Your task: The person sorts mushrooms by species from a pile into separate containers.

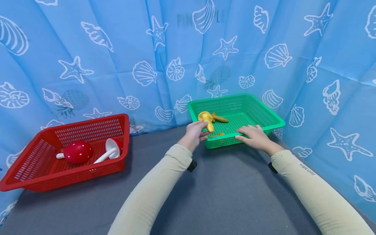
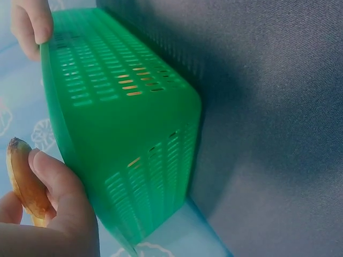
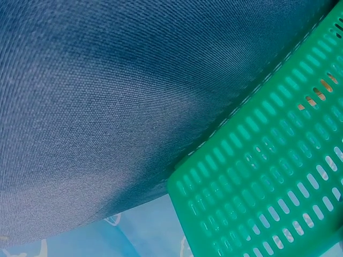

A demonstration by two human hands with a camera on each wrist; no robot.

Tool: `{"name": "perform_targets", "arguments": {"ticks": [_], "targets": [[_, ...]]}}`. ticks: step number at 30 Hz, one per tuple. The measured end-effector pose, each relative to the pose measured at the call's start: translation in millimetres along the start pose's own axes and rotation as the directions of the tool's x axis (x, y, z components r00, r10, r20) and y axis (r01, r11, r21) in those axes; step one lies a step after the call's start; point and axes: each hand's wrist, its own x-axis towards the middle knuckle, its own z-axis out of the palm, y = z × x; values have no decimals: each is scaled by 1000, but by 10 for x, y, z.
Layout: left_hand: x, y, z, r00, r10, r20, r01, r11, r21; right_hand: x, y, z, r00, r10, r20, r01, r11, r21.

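Left hand [image 1: 194, 133] pinches yellow mushroom [image 1: 206, 119] over green basket [image 1: 265, 112] near rim. Right hand [image 1: 255, 136] rests flat, fingers spread, on basket's front edge.

A green basket [image 1: 264, 112], a red basket [image 1: 17, 176], a yellow mushroom [image 1: 205, 118], a white-dotted red mushroom [image 1: 77, 152], grey cloth [image 1: 232, 192].

Two baskets stood on the grey surface: one red basket [image 1: 38, 163] at the left of the frame, one green basket [image 1: 264, 112] right of centre. Two red-capped mushrooms [image 1: 77, 151] lay in the red one. Three yellow mushrooms [image 1: 205, 118] showed at the green one.
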Motion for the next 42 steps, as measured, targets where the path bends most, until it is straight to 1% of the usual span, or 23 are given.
{"name": "perform_targets", "arguments": {"ticks": [4, 9, 13, 18, 22, 25, 28, 31, 33, 35, 37, 38, 39, 40, 41, 42], "targets": [[7, -4, -2, 1000, -2, -4, 2, 1000, -24, 12, -4, 10, 1000, 2, -3, -2, 1000, 3], [-3, -8, -67, 1000, 11, -29, -12, 999, -35, 81, -29, 30, 1000, -13, 2, 13, 1000, 8], [-40, -17, -156, 999, 29, -30, -30, 999, -33, 125, -34, 48, 1000, -24, 12, 24, 1000, 8], [-107, -37, -315, 998, 56, -32, -57, 998, -27, 170, -3, 84, 999, -32, 19, 32, 999, 11], [-173, -42, -482, 995, 92, -45, -92, 996, -14, 202, 39, 95, 999, -35, 34, 34, 999, 10], [-237, -37, -640, 989, 135, -62, -134, 991, 12, 228, 83, 89, 998, -22, 62, 22, 1000, 1], [-309, -25, -847, 980, 182, -82, -177, 982, 66, 259, 118, 77, 996, -11, 89, 11, 1000, -4], [-390, 15, -1098, 967, 234, -100, -220, 966, 137, 291, 140, 53, 994, 7, 112, -5, 1000, -20], [-473, 67, -1284, 960, 264, -96, -243, 952, 187, 287, 148, 24, 992, 23, 122, -17, 999, -50], [-565, 127, -1469, 947, 306, -98, -275, 930, 242, 264, 148, -24, 990, 40, 133, -27, 995, -97], [-666, 196, -1663, 930, 353, -104, -306, 899, 314, 237, 147, -87, 988, 57, 144, -36, 989, -142], [-726, 232, -1755, 920, 375, -114, -313, 878, 363, 225, 146, -124, 987, 67, 148, -43, 986, -158], [-778, 267, -1841, 907, 403, -122, -323, 852, 413, 215, 141, -172, 985, 80, 154, -54, 985, -164], [-826, 303, -1925, 891, 433, -134, -326, 818, 473, 206, 144, -224, 984, 90, 153, -64, 984, -168], [-876, 343, -2009, 878, 457, -141, -319, 780, 539, 198, 148, -281, 983, 104, 153, -78, 983, -169], [-918, 383, -2085, 863, 483, -147, -307, 734, 606, 190, 154, -344, 982, 118, 149, -92, 982, -165]]}}
